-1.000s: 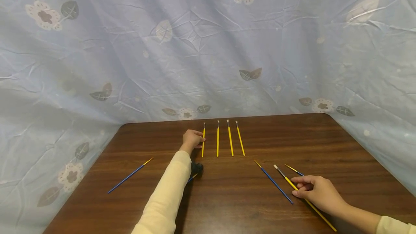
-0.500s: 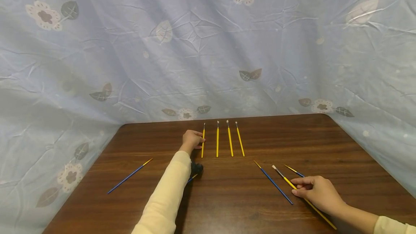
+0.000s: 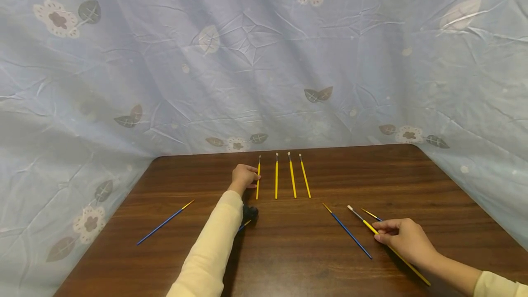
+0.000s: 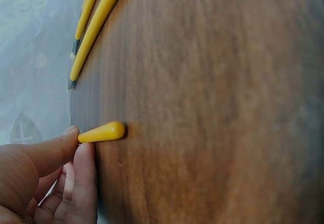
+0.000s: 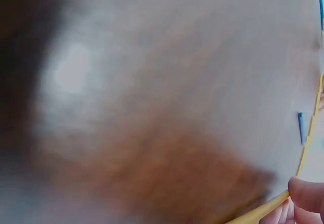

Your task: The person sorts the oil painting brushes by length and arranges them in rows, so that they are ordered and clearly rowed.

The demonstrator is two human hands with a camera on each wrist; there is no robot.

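A pale flowered cloth (image 3: pixel 264 58) hangs beyond both hands, and a dark wood-grain table (image 3: pixel 288 251) lies under them. A cream sleeve (image 3: pixel 212 237) reaches across to the left hand (image 3: pixel 243 177); the right hand (image 3: pixel 406 239) is lower and to its right, well apart.

The right hand pinches a long yellow brush (image 3: pixel 369 227) between thumb and fingers, its pale bristles pointing forward. A light, steady pinch seems best, raising the handle before any sideways move so it does not catch the neighbours. The left hand pinches a slimmer yellow brush (image 3: pixel 257 191). Just to its right stand three yellow brushes (image 3: pixel 292 178) in a row, bristles away from the person; lining up the pinched handle with them and parting the fingers gently should keep it from rolling.

A blue brush (image 3: pixel 347 230) lies just left of the right hand, another blue brush (image 3: pixel 165 223) farther out, left of the left hand. Two more are partly covered: a gold-tipped brush (image 3: pixel 371 214) by the right hand's fingers, a short blue piece (image 3: pixel 243 226) by the sleeve. A dark object (image 3: pixel 250 213) below the left wrist is hard to identify. The right wrist view is blurred, and whether either pinched brush touches the table cannot be told.
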